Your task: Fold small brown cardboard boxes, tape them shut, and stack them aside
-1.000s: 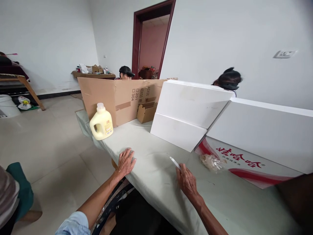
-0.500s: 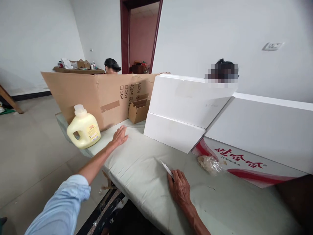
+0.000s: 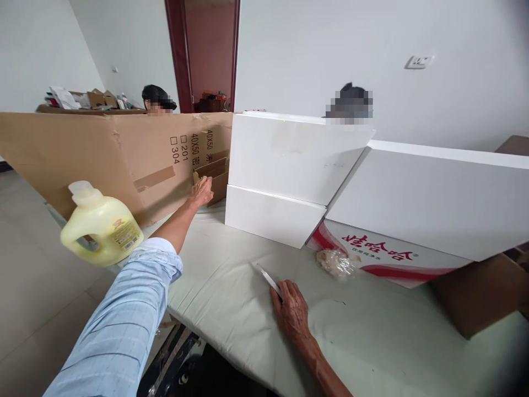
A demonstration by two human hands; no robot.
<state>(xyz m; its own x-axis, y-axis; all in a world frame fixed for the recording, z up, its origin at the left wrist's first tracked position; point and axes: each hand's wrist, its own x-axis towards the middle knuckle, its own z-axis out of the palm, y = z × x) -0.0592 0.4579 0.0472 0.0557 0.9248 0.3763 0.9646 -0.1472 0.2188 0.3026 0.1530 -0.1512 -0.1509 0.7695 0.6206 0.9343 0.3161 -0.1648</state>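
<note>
My left hand [image 3: 202,191] reaches far across the cloth-covered table and is closed at the left edge of a small brown cardboard box [image 3: 218,172], partly hiding its front. That box stands against the big carton [image 3: 157,149] and beside the white boxes. My right hand [image 3: 291,306] rests low on the cloth, fingers curled round a slim white pen-like tool [image 3: 268,279]. The tool's narrow end points away to the upper left; the rest is hidden under the hand.
A yellow detergent jug [image 3: 101,226] stands by my left forearm. White boxes [image 3: 281,160] line the far side, above a red-and-white carton [image 3: 384,248]. A crumpled clear plastic bag [image 3: 334,264] lies before it. Two people's heads show behind the boxes.
My left hand has moved forward from the bare cloth to the small cardboard box. My right hand keeps the tool in place. The view has shifted to the right.
</note>
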